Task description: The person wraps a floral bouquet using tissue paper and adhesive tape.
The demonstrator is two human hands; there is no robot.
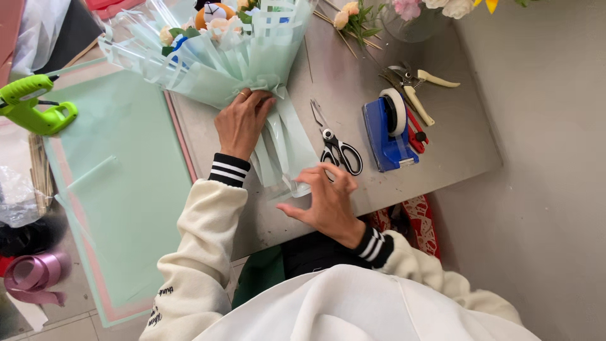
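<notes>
A bouquet (pixel 221 57) wrapped in pale mint paper lies on the grey table (pixel 454 145), flowers pointing away from me. My left hand (pixel 241 121) grips the narrow neck of the wrap, a ring on one finger. The wrap's lower tails (pixel 287 151) fan out toward the table edge. My right hand (pixel 325 199) has its fingers spread, fingertips touching the bottom end of those tails beside clear film. Black-handled scissors (pixel 334 148) lie just beyond my right hand.
A blue tape dispenser (pixel 388 132) and pale-handled pruners (pixel 416 85) lie to the right. Mint paper sheets (pixel 120 183) cover the left. A green glue gun (pixel 28 104) sits far left, pink ribbon (pixel 31 275) lower left. Loose flower stems (pixel 353 19) lie at the back.
</notes>
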